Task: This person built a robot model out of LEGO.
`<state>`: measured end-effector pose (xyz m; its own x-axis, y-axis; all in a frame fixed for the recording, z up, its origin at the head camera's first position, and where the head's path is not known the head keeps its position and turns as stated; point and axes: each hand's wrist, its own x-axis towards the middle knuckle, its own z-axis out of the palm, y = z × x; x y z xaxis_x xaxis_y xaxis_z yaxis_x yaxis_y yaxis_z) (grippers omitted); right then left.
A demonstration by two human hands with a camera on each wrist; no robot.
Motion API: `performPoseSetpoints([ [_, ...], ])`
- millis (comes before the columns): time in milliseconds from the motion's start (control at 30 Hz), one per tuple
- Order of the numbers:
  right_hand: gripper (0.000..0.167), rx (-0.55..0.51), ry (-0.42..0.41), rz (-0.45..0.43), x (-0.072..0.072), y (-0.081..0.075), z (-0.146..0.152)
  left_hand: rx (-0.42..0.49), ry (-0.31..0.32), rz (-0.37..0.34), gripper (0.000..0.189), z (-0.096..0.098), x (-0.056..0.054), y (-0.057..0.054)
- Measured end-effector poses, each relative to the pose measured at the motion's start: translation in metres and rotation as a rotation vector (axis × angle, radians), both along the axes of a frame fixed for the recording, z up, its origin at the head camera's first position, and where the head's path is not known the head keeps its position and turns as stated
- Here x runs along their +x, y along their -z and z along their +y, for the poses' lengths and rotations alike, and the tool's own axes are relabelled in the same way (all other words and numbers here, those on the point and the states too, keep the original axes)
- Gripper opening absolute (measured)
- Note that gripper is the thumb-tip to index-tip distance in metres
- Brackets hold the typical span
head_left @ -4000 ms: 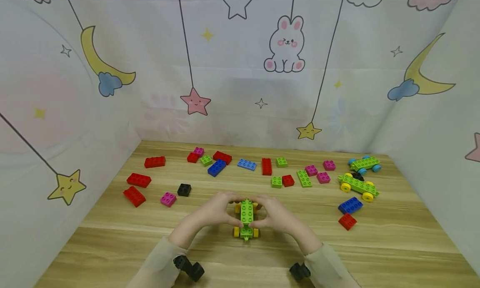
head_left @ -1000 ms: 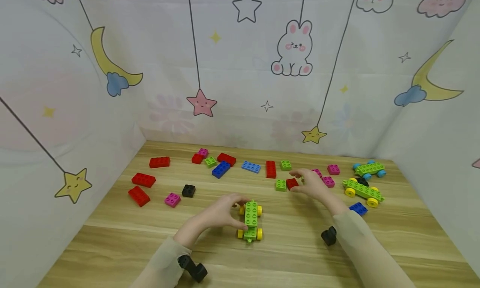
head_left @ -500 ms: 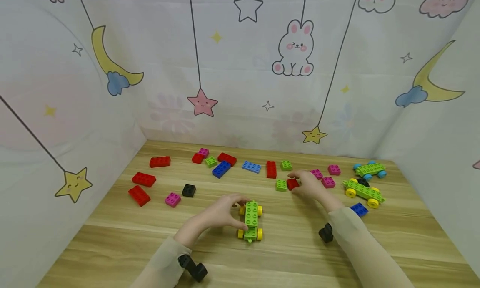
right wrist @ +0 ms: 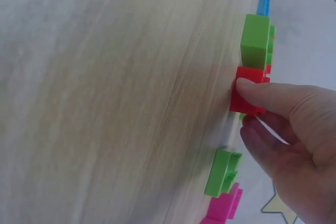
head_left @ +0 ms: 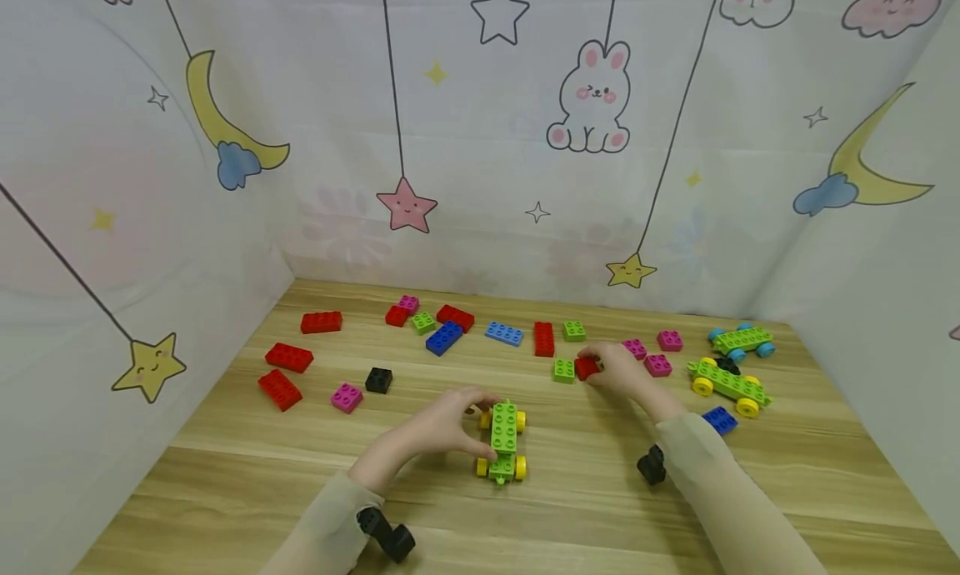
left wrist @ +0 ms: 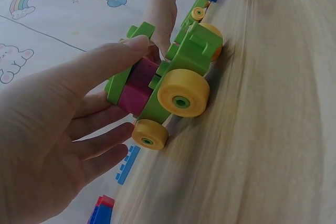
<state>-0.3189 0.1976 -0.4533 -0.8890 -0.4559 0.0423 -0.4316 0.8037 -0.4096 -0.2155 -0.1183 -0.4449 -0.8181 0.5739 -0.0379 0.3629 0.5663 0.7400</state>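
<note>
My left hand point(head_left: 448, 422) holds a toy car point(head_left: 504, 429) upright on the table. The car has a green base, yellow wheels point(left wrist: 184, 93), a magenta brick point(left wrist: 137, 88) stacked on the base and a green studded piece on top. In the left wrist view the thumb lies on that top piece, the fingers on the far side. Farther right, my right hand point(head_left: 624, 370) pinches a small red brick point(head_left: 587, 369) on the table, with the thumb on its face in the right wrist view. A lime brick point(head_left: 564, 371) sits right beside it.
Loose bricks line the back, among them a light blue one point(head_left: 504, 333) and a long red one point(head_left: 543, 339). Black point(head_left: 378, 380) and magenta point(head_left: 347, 397) bricks lie left. Two more green car bases point(head_left: 727, 381) stand at right, near a blue brick point(head_left: 720, 420).
My right hand has left the car, reached to the back right and taken hold of the small red brick. The left hand has stayed on the car. The view has shifted slightly.
</note>
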Motion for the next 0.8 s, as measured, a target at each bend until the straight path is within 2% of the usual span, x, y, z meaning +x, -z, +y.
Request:
performPoseSetpoints([
  [267,0.034,-0.031,0.060,-0.040,0.007,-0.012,0.001,0.001,0.001,-0.001,0.072,0.001,0.000,0.000],
  [600,0.037,-0.095,0.039,0.105,0.019,-0.025,-0.006,-0.005,0.007,0.017,0.072,0.000,-0.001,0.001],
  [800,0.036,-0.163,0.028,0.128,0.033,-0.036,-0.024,-0.003,0.009,0.022,0.072,0.000,-0.001,0.001],
])
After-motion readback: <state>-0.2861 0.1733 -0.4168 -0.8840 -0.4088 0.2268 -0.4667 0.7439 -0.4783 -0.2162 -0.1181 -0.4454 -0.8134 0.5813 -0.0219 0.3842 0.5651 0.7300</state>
